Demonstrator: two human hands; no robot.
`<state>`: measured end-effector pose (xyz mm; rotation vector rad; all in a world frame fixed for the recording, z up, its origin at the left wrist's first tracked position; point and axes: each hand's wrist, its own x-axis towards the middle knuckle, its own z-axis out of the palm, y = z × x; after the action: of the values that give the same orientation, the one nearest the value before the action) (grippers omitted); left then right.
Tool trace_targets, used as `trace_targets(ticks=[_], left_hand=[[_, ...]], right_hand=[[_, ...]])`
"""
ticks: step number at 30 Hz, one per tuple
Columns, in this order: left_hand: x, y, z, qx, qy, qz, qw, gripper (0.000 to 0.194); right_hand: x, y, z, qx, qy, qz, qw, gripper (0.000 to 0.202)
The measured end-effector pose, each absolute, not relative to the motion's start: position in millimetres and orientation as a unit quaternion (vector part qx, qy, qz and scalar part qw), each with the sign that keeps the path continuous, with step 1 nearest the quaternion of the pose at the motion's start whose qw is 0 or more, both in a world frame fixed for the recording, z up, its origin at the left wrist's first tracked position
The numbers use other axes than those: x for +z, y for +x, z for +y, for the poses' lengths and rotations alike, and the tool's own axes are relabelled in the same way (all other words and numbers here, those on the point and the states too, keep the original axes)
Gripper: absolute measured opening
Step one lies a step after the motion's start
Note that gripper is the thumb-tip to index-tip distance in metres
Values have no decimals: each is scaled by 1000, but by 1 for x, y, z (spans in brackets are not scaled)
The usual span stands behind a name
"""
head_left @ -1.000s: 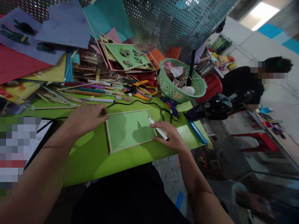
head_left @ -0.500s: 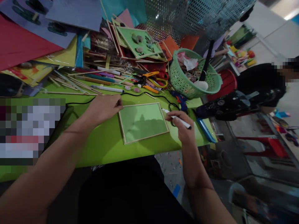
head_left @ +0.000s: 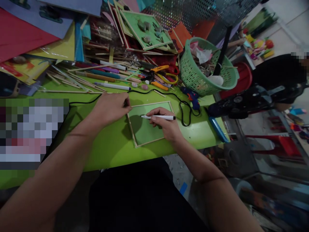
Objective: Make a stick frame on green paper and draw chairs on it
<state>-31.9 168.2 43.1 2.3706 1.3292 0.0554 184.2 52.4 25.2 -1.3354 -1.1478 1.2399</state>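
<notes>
Two hands (head_left: 112, 109), one held marker (head_left: 167, 117) — one green basket (head_left: 199, 81), one glue gun (head_left: 194, 102).

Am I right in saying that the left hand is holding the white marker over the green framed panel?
The side is wrong: the head view shows the right hand holding the white marker over the green framed panel.

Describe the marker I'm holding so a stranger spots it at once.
On the bright green table, find the green panel edged with wooden strips. Over it, the right hand holds a white marker with a black end. Unlike the pens lying beyond the panel, it alone is held.
</notes>
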Motion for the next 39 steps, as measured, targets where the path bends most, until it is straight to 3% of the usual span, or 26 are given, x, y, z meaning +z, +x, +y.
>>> trace_targets(ticks=[17,39], left_hand=[[39,-30,168,17,849,485,208,38],[39,-30,169,4,859,474,195,38]], right_hand=[[27,179,52,437,-580,-517,453,24],[22,181,50,439,-556,-544,449,21]])
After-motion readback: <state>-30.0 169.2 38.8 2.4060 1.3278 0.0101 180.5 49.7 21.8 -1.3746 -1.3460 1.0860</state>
